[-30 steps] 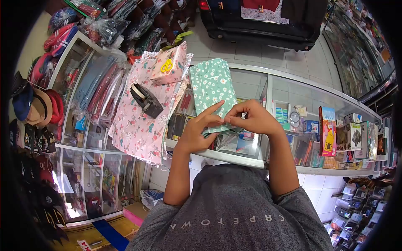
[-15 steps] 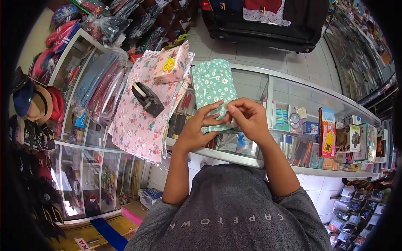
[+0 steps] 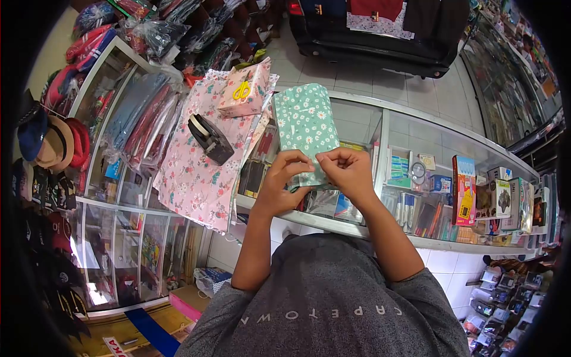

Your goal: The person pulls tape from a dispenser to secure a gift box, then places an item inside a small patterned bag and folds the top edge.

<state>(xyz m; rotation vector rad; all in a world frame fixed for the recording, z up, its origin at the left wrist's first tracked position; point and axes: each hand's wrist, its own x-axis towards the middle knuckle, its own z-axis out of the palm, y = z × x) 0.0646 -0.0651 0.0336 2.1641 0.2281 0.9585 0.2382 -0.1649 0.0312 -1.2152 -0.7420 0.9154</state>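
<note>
A parcel in green daisy-print wrapping paper point(image 3: 305, 116) lies on the glass counter. My left hand point(image 3: 284, 181) is curled over its near end, fingers on top and thumb low at the near edge. Beside it, my right hand point(image 3: 350, 175) is closed in a pinch above the same end; whatever is between thumb and forefinger is too small to make out. To the left, a black tape dispenser point(image 3: 211, 141) rests on pink floral wrapping sheets point(image 3: 193, 190). Yellow-handled scissors point(image 3: 241, 90) lie on a box wrapped in pink floral paper point(image 3: 241, 108).
Under the counter glass point(image 3: 410, 128) are pens and small boxed goods. Upright boxes, one of them orange point(image 3: 464, 190), stand at the right. Bagged clothes point(image 3: 140, 119) and hats point(image 3: 56, 143) fill the left side. A dark car point(image 3: 375, 44) stands beyond the counter.
My right hand has drawn slightly down and left, its fingers tighter in a pinch. The left hand's fingers have shifted a little toward me. The parcel stays in place.
</note>
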